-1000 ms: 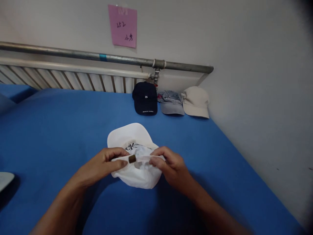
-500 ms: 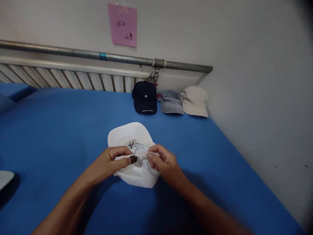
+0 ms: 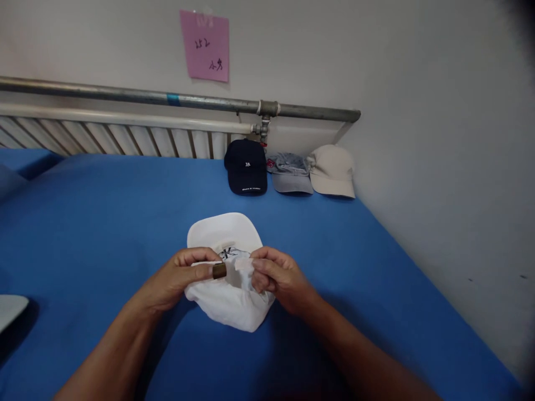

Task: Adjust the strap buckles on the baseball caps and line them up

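A white cap [image 3: 225,234] with a dark logo lies on the blue surface [image 3: 104,223], brim pointing away from me. My left hand [image 3: 179,278] pinches the cap's back strap right beside its brass buckle [image 3: 219,271]. My right hand [image 3: 278,275] is closed on the other end of the strap and the bunched white fabric. Both hands meet over the rear of the cap, almost touching.
Three caps sit in a row by the far wall: a navy cap [image 3: 246,167], a grey cap [image 3: 290,174] and a beige cap [image 3: 332,171]. A metal pipe [image 3: 167,100] and radiator run behind. A pink note [image 3: 204,45] hangs on the wall. A pale object [image 3: 10,307] lies at left.
My right hand has slid left along the strap toward the buckle, so the hands are closer together. The cap's rear fabric has bunched up and the cap has shifted slightly.
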A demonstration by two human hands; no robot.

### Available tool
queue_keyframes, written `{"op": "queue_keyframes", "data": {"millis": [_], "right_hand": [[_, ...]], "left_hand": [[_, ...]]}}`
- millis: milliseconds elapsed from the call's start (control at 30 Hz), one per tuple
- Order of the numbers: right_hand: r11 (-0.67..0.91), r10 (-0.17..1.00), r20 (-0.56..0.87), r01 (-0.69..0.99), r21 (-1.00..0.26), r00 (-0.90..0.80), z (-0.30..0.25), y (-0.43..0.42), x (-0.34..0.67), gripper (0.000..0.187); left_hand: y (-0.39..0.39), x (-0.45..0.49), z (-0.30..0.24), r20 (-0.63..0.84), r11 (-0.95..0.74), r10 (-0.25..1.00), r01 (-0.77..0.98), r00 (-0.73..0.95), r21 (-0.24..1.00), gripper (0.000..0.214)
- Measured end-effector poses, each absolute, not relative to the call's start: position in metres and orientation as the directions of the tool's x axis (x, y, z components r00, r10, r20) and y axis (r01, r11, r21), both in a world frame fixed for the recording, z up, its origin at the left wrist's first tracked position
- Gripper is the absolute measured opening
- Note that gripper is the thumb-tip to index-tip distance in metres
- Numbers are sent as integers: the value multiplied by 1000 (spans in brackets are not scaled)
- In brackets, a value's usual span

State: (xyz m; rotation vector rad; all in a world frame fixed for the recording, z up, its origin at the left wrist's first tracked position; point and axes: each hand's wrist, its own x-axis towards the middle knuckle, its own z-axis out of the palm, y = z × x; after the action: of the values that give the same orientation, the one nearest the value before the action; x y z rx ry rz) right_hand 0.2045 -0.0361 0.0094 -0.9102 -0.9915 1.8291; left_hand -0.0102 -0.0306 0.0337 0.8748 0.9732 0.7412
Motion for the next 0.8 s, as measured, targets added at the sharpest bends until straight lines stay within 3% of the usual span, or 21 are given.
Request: {"op": "queue_keyframes", "data": {"millis": [800], "right_hand": [[-401,836,-220,-287,-870,-502,12,-41,202,18]], "left_hand": [[-32,-2,33,-450,563,775,-162,444,810,23]]}}
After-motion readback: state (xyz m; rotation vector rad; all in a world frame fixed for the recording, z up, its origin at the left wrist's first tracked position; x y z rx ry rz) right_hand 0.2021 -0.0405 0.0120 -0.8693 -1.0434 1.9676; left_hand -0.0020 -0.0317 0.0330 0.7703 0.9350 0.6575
